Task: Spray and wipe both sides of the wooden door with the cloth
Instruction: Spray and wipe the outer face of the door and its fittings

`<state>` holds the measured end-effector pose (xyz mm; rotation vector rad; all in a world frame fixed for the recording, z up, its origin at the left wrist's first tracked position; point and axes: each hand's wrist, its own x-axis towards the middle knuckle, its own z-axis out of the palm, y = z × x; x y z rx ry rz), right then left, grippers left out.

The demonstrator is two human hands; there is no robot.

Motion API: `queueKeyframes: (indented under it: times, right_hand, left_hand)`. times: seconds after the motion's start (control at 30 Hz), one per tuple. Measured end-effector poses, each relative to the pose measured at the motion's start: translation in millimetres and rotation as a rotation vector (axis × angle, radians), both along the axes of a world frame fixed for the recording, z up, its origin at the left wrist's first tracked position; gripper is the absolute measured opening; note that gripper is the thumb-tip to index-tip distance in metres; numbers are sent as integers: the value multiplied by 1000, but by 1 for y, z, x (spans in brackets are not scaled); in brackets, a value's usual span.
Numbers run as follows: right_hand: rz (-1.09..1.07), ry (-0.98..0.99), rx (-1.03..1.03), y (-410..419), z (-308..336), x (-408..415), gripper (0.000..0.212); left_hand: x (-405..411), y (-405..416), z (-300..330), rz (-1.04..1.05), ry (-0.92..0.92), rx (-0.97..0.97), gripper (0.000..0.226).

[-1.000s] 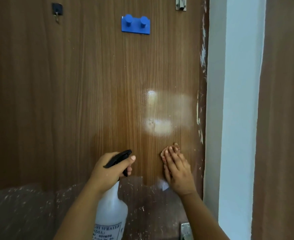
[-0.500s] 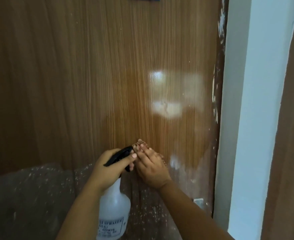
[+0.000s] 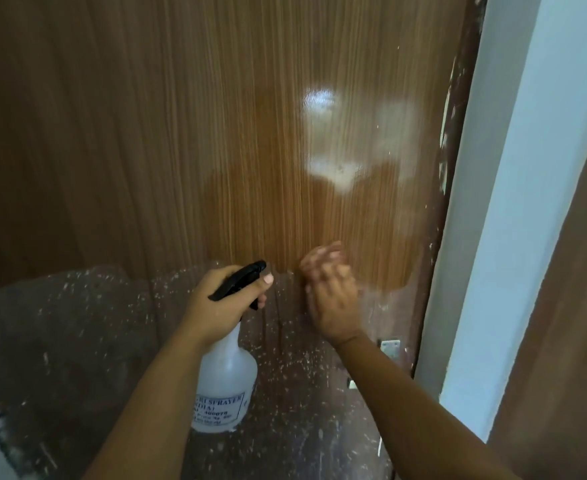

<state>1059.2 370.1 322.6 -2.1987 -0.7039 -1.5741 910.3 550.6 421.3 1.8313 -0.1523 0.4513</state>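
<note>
While 2 hands work low on the wooden door (image 3: 216,133), 1 spray bottle (image 3: 228,382) hangs in the left hand (image 3: 216,306), fingers curled round its black trigger head (image 3: 240,278). Right hand (image 3: 333,299) lies flat on the door w/ fingers together, blurred. Cloth isn't visible, maybe under that palm; can't tell. 1 metal plate (image 3: 390,348) sits near the right edge. Bottle label is partly cut off, text hard to read.
</note>
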Motion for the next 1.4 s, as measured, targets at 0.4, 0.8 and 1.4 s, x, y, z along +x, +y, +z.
queueKeyframes:
  times: [0.4,0.8,1.4]
  right_hand:
    - [-144,149,818,-80,24,24,54]
    - [-36,252,480,-70,-9,4,66]
    - [96,192,-314,141,-73,-43,98]
  left_hand:
    - [-7,-2,-27,35,63,49,31]
    - [-27,8,-64,105,189,95,35]
    - [-38,78,-58,224,10,-72,38]
